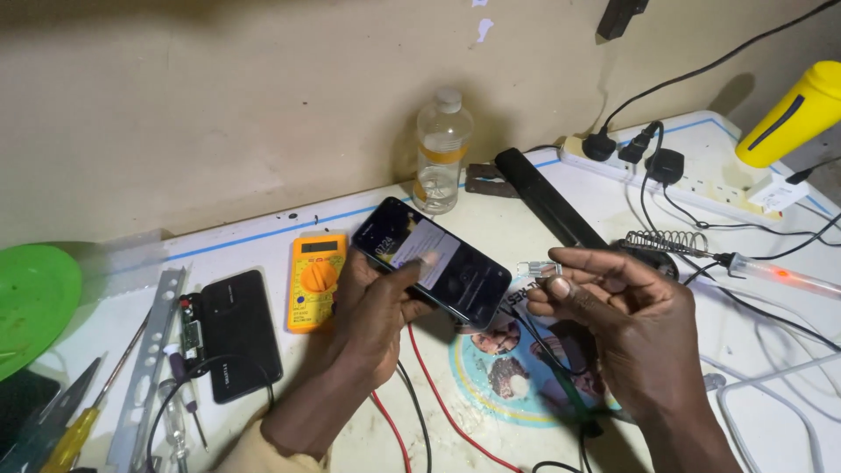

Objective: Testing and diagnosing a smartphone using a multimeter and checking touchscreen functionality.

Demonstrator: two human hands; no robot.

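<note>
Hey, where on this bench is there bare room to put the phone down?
Barest: the strip along the wall between the green plate and the bottle, behind the yellow multimeter. Crowded: tools lower left, wires under both hands, cables by the power strip on the right.

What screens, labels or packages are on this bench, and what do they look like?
Phone: in left hand, lit dark screen with pale panel.
Multimeter: left of the phone, yellow, small grey display.
Bottle: by the wall, clear, yellow band label.
Round sticker: under right hand, blue-rimmed, pictures.
</note>
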